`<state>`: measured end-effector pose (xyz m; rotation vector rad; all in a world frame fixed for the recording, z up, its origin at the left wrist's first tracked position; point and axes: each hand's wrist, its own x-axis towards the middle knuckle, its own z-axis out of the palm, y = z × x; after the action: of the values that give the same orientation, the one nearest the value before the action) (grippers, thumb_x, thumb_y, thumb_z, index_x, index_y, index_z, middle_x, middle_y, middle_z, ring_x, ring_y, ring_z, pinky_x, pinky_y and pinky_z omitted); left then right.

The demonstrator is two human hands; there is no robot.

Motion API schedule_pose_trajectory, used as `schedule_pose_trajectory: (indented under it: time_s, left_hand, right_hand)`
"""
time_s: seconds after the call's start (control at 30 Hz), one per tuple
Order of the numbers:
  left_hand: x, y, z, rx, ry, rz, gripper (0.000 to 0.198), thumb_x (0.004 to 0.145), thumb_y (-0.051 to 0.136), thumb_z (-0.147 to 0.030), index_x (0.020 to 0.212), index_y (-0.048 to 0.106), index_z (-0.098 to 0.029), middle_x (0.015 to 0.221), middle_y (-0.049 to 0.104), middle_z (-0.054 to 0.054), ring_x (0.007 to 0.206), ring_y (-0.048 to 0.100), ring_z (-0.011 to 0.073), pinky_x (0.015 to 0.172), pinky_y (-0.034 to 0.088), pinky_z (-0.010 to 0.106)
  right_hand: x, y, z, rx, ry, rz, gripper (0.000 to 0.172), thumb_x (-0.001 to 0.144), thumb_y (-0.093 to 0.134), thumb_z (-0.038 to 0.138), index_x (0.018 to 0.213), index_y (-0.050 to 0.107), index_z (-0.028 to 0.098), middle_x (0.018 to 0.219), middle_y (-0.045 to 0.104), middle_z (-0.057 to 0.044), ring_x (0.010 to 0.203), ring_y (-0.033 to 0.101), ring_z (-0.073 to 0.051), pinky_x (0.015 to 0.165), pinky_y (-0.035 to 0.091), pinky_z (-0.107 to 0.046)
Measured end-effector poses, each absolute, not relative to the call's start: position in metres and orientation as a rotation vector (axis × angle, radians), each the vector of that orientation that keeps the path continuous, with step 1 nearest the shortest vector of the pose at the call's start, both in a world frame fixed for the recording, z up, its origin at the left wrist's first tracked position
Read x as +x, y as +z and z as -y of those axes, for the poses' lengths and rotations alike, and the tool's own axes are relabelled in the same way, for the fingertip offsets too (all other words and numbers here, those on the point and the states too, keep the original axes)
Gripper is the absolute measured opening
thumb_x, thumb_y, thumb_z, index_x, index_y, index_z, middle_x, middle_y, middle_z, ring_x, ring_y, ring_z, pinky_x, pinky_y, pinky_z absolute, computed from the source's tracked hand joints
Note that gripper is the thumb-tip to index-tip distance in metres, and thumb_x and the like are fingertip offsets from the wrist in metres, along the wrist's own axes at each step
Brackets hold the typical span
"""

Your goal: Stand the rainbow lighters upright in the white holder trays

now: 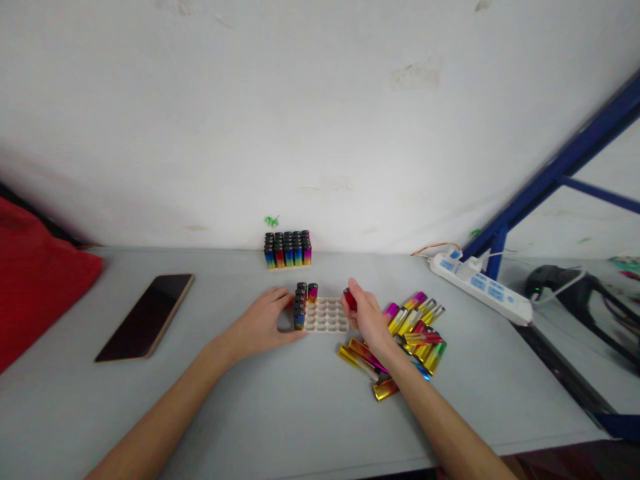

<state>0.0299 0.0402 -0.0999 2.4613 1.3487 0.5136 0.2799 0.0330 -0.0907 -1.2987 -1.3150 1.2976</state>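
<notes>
A pale tray (pixel 327 316) with rows of round-cornered slots lies on the table. Several lighters (pixel 299 308) stand upright in its leftmost column, and one pink lighter (pixel 313 292) stands beside them at the back. My left hand (pixel 267 321) is around the tray's left side, fingers apart, thumb at the front corner. Over the tray's right edge, my right hand (pixel 366 312) pinches a dark red lighter (pixel 350 299). A loose pile of shiny gold, pink, red and green lighters (pixel 413 338) lies to the right, partly behind my right forearm.
A full block of upright lighters (pixel 289 250) stands by the wall. A phone (pixel 145 318) lies at left near a red cloth (pixel 40 280). At right are a white power strip (pixel 481 288), a blue metal frame (pixel 537 180) and a black device (pixel 585 307).
</notes>
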Motion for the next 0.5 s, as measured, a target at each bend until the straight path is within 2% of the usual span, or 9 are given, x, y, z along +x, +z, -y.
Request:
schedule_pose_trajectory:
  time_s: [0.13, 0.23, 0.37, 0.43, 0.5]
  left_hand:
    - [0.0299, -0.1012, -0.0405, 2.473, 0.516, -1.345, 0.043, 0.081, 0.082, -0.054, 0.1, 0.068, -0.018, 0.11, 0.071, 0.013, 0.108, 0.068, 0.0347, 0.1, 0.056, 0.047]
    - [0.0299, -0.1015, -0.0401, 2.473, 0.528, -1.341, 0.042, 0.08, 0.083, -0.053, 0.099, 0.068, -0.019, 0.109, 0.071, 0.013, 0.108, 0.067, 0.0344, 0.1, 0.056, 0.046]
    - [0.0306, -0.1006, -0.0391, 2.46, 0.522, -1.344, 0.04, 0.081, 0.083, -0.051, 0.099, 0.067, -0.019, 0.108, 0.07, 0.012, 0.108, 0.067, 0.0333, 0.1, 0.056, 0.046]
    - [0.0312, -0.0999, -0.0389, 2.457, 0.521, -1.339, 0.039, 0.082, 0.082, -0.051, 0.099, 0.067, -0.019, 0.107, 0.07, 0.011, 0.107, 0.066, 0.0328, 0.099, 0.055, 0.046]
    - [0.0316, -0.0991, -0.0391, 2.46, 0.533, -1.328, 0.039, 0.082, 0.083, -0.051, 0.1, 0.068, -0.019, 0.108, 0.07, 0.011, 0.106, 0.066, 0.0327, 0.1, 0.055, 0.046]
  right_hand:
    - [0.282, -0.0947, -0.0322, -1.234, 1.173, 1.463, 0.064, 0.103, 0.038, 0.076, 0.093, 0.068, 0.02, 0.067, 0.051, 0.003, 0.059, 0.047, -0.016, 0.055, 0.038, -0.028]
    - [0.2811, -0.0967, -0.0299, -1.195, 1.055, 1.635, 0.049, 0.108, 0.043, 0.063, 0.113, 0.068, 0.021, 0.084, 0.062, -0.001, 0.072, 0.058, -0.018, 0.065, 0.049, -0.029]
    - [0.2784, -0.0952, -0.0275, -1.064, 0.821, 1.846, 0.028, 0.106, 0.06, 0.047, 0.109, 0.07, 0.021, 0.106, 0.067, -0.007, 0.095, 0.066, -0.021, 0.085, 0.056, -0.032]
    - [0.2775, -0.0937, -0.0274, -1.043, 0.691, 1.911, 0.024, 0.105, 0.063, 0.043, 0.107, 0.072, 0.021, 0.102, 0.066, -0.007, 0.095, 0.066, -0.021, 0.087, 0.055, -0.034]
    - [0.2768, -0.0932, -0.0282, -1.061, 0.603, 1.936, 0.023, 0.106, 0.062, 0.041, 0.108, 0.072, 0.021, 0.093, 0.066, -0.005, 0.088, 0.065, -0.021, 0.084, 0.055, -0.033]
